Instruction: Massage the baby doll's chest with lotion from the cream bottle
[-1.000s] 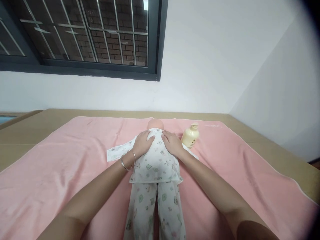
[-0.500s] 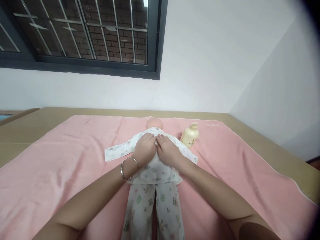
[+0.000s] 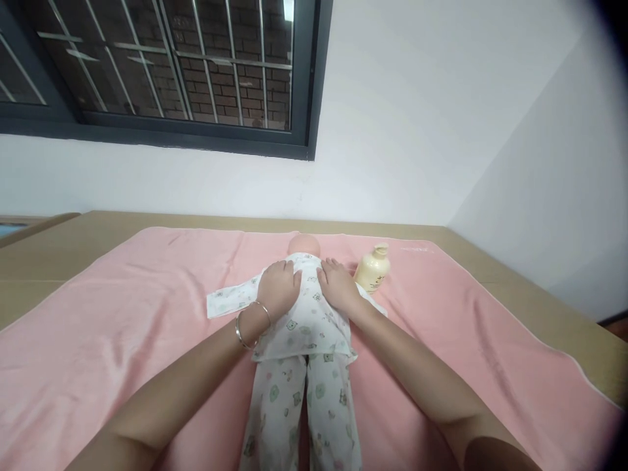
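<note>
A baby doll [image 3: 303,245] lies on a pink sheet, its legs toward me and its rounded head at the far end. It is dressed in a white printed top [image 3: 307,327] and matching printed trousers [image 3: 279,399]. My left hand [image 3: 279,288], with a silver bangle at the wrist, rests flat on the left side of the top's chest, fingers stretched out. On the right side of the chest lies my right hand [image 3: 338,284], also flat and open. A strip of printed cloth shows between the two hands. The doll's right-hand sleeve is partly hidden by my right hand and forearm.
A pale yellow pump bottle [image 3: 373,269] stands just right of the doll's shoulder. The creased pink sheet [image 3: 441,327] covers most of a tan surface [image 3: 530,294]. White walls rise behind and to the right, with a barred window [image 3: 196,72] at the upper left.
My hands have moved apart from the middle of the chest, the left one leftward and the right one rightward, sliding over the top. The doll and bottle stay in place.
</note>
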The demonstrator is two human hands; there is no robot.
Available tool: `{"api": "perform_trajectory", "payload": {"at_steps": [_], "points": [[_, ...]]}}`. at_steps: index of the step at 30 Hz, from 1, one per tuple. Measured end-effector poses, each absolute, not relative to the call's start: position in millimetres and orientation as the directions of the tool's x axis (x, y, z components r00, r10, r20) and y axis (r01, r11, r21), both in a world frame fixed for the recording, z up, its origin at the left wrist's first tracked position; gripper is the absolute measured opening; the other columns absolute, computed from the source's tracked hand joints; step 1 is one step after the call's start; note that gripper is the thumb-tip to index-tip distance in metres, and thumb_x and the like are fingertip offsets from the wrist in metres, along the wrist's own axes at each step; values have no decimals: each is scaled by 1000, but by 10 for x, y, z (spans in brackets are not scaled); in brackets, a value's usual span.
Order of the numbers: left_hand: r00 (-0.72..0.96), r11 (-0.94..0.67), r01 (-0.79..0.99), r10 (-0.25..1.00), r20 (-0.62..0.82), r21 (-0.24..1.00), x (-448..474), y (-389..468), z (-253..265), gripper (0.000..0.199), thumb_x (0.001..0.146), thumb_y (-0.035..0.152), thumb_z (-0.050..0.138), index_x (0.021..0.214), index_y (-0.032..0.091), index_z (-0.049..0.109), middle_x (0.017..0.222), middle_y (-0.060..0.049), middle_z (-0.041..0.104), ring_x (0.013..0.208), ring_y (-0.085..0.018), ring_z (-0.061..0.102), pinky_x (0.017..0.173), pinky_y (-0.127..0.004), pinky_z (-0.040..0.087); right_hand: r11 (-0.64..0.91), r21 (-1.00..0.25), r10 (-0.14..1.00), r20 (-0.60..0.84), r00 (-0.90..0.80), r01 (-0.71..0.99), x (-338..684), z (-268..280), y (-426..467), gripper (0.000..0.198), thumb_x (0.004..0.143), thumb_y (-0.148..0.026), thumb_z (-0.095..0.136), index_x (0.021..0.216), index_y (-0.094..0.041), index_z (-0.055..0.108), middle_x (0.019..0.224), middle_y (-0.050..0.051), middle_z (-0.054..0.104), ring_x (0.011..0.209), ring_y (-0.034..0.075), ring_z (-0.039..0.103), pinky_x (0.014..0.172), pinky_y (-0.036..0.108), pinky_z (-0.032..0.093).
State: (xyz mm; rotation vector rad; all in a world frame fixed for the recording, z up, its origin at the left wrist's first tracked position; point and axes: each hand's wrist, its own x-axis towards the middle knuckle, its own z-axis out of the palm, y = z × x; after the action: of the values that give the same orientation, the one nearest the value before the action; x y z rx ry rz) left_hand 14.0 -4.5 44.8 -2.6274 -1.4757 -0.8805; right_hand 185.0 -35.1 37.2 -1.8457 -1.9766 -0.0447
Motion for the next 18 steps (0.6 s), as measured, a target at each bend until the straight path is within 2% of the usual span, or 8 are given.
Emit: {"api": "perform_trajectory", "payload": {"at_steps": [3,5,7,10,14,18], "points": [[501,-695,673,681,534,254,177,-213,506,22,89,19,42,87,19,64,92,-11,65,95,-26,59,90,-41,46,237,-219,917,373,-143,946,1666,435,-539,44,98,-22,31,132,-5,54,138,19,55,133,26,45,114,40,29],[504,-727,599,667,548,334,181,-263,525,22,86,16,42,77,21,61,84,-8,64,87,-23,59,84,-38,48,301,-226,898,395,-196,926,1570,470,-661,45,95,-20,34,133,-4,54,140,18,54,134,26,45,116,38,29],[447,-706,574,694,564,415,168,-240,523,20,85,16,44,75,22,61,82,-6,64,84,-22,59,81,-37,50,346,-265,882,418,-216,900,1527,482,-725,45,94,-19,36,132,-6,55,140,17,54,133,24,46,116,36,29],[385,-662,609,729,566,438,140,-93,482,19,86,21,46,92,19,65,99,-8,66,99,-24,59,92,-39,48,373,-353,874,443,-198,858,1569,446,-658,42,96,-23,36,129,-11,60,140,13,55,133,24,46,116,38,31],[403,-599,679,787,467,425,134,111,392,28,91,30,45,106,16,65,111,-11,66,110,-27,57,101,-42,44,335,-470,899,418,-128,816,1728,336,-398,44,99,-30,35,132,-12,57,144,13,51,137,25,42,115,43,31],[363,-528,729,838,407,436,160,178,301,38,92,35,45,117,10,60,121,-15,63,117,-28,55,104,-43,42,295,-484,912,399,-93,824,1824,238,-267,50,100,-37,33,139,-10,49,145,15,49,139,26,39,116,43,29]]}}
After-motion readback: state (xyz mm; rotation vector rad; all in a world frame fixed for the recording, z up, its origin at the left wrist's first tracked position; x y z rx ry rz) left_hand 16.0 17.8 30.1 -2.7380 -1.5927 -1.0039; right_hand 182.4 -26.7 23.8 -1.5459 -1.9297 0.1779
